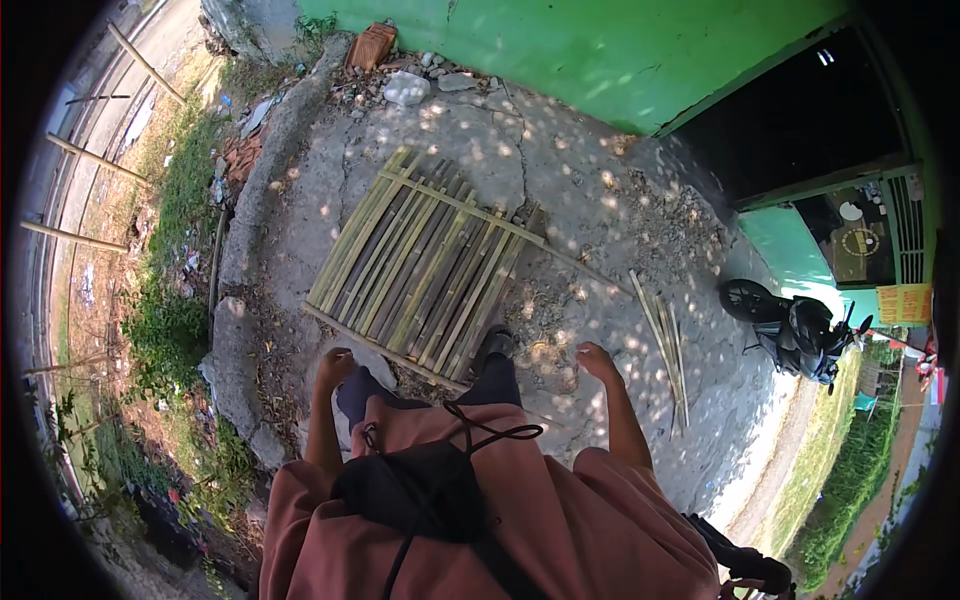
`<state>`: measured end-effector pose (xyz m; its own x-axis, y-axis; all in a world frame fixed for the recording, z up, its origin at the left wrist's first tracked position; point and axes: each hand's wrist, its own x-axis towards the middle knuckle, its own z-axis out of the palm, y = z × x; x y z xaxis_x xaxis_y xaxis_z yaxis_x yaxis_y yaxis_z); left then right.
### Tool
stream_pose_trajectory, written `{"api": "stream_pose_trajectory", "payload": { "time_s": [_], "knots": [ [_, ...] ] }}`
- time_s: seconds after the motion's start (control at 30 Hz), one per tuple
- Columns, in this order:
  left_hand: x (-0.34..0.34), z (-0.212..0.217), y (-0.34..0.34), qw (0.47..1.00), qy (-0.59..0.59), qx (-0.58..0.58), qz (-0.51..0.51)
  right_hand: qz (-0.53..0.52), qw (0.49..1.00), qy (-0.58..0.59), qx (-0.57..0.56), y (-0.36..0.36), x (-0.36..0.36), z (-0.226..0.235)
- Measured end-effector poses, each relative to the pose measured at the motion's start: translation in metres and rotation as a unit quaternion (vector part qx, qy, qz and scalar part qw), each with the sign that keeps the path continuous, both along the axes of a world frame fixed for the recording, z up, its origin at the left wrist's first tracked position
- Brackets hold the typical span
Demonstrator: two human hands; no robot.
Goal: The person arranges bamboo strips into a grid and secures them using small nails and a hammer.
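A slatted bamboo panel (pixel 420 270) lies on the ground in front of me. Its green and brown slats run side by side, with one bamboo crosspiece (pixel 470 207) across the far end and another (pixel 385 348) along the near end. Beside its near left corner hangs my left hand (pixel 337 366), fingers curled and nothing visible in them. My right hand (pixel 597 361) hangs apart from the panel on the right, also loosely closed with nothing seen in it. My shoe (pixel 497 341) is by the panel's near right edge.
Several loose bamboo strips (pixel 662 345) lie on the concrete to the right. A black motorcycle (pixel 800 325) stands farther right, near a dark doorway (pixel 790 120). The green wall (pixel 560 60) closes the far side. A raised concrete kerb (pixel 255 230) borders the left.
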<state>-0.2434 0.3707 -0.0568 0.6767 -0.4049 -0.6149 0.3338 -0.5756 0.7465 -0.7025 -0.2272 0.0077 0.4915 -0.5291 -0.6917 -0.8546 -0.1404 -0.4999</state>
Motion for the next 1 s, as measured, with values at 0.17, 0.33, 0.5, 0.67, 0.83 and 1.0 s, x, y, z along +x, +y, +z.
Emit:
{"api": "stream_pose_trajectory", "payload": {
  "time_s": [0.17, 0.33, 0.5, 0.67, 0.83, 1.0],
  "knots": [
    [-0.142, 0.023, -0.090, 0.997, -0.023, 0.042, -0.066, -0.093, 0.994, -0.056, -0.018, -0.153, -0.071, 0.050],
    [-0.161, 0.068, -0.152, 0.993, 0.087, 0.078, 0.008, -0.311, 0.945, -0.070, 0.073, -0.206, -0.210, 0.069],
    [-0.162, 0.101, -0.203, 0.997, 0.004, 0.055, 0.050, -0.351, 0.921, 0.126, 0.113, -0.155, -0.425, 0.016],
    [-0.320, 0.085, -0.274, 0.995, -0.040, -0.062, 0.061, -0.330, 0.851, 0.217, 0.347, -0.081, -0.573, -0.029],
    [-0.517, 0.018, -0.297, 0.998, -0.018, -0.051, -0.036, -0.228, 0.925, 0.109, 0.283, -0.122, -0.607, -0.045],
    [-0.743, -0.020, -0.188, 0.991, 0.111, 0.070, 0.042, -0.174, 0.975, 0.040, 0.135, -0.142, -0.652, 0.011]
  ]
}}
